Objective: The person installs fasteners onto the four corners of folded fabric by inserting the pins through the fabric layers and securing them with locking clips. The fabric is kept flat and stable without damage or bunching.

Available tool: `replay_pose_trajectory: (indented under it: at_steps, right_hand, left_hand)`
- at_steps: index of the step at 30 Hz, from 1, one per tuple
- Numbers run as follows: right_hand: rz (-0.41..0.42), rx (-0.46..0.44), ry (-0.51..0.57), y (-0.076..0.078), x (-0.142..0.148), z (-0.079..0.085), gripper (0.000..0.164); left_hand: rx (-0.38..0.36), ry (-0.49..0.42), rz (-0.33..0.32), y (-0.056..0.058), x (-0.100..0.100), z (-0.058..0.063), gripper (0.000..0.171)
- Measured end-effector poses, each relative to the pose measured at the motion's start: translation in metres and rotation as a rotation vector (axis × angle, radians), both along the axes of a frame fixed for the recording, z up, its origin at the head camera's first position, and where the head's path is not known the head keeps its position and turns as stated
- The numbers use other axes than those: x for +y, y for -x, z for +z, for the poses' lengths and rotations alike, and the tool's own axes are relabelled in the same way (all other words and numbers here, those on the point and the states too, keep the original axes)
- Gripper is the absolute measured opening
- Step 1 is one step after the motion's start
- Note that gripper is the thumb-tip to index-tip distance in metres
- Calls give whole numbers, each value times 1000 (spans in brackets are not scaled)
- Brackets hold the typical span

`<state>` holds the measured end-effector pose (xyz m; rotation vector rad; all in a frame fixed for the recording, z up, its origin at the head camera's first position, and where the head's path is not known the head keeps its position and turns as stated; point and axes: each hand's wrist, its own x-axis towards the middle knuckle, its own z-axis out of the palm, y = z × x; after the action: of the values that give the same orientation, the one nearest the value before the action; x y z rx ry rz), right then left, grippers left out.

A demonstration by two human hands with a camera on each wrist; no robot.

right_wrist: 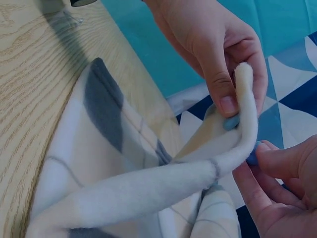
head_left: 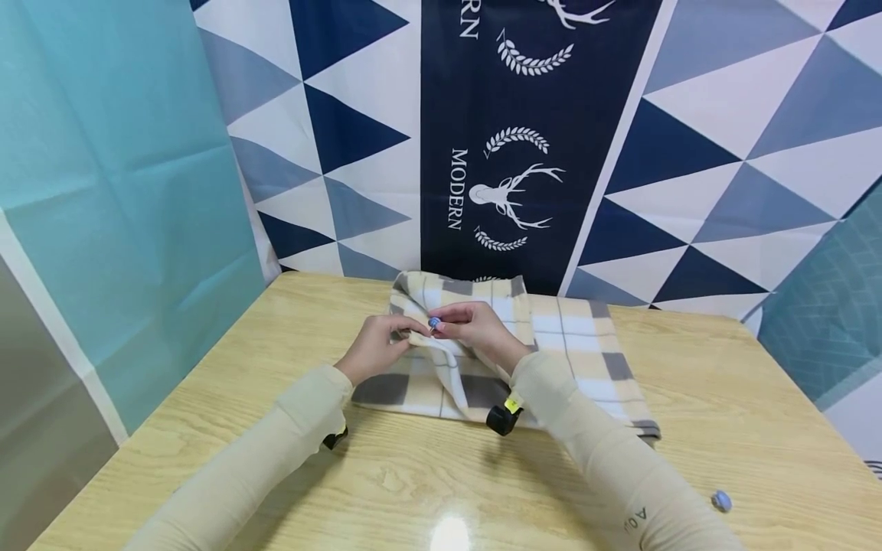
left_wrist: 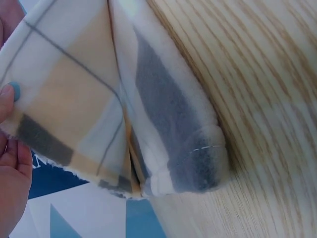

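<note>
A plaid fleece blanket (head_left: 579, 337) in cream, white and grey lies folded on the table, one edge lifted. My left hand (head_left: 382, 344) pinches that raised edge. In the right wrist view, a small blue piece (right_wrist: 231, 122) sits under the left thumb, against the cloth. Just across the edge, my right hand (head_left: 482, 333) pinches a small round blue fastener (head_left: 435, 323) between thumb and fingers, beside the fabric. The left wrist view shows a blue bit (left_wrist: 16, 91) at a thumb tip on the blanket; the fasteners' backs are hidden.
Another small blue fastener (head_left: 721, 501) lies on the wooden table (head_left: 386, 482) at the near right. A patterned cloth (head_left: 365, 138) hangs behind the table, and a teal cloth (head_left: 131, 191) hangs at the left.
</note>
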<state>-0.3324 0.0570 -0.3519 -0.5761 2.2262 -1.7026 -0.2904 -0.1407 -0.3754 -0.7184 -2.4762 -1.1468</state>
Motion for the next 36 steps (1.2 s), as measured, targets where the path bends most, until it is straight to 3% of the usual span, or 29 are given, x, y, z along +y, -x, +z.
replay_pose_trajectory:
  at_steps: [10, 23, 36]
  right_hand:
    - [0, -18, 47, -2, 1, -2, 32]
    - [-20, 19, -23, -2, 0, -2, 33]
    - [-7, -4, 14, -3, 0, -3, 33]
  left_hand:
    - [-17, -3, 14, -2, 1, 0, 19]
    - [-28, -5, 17, -1, 2, -1, 16]
    - [-47, -14, 28, -3, 2, 1, 17]
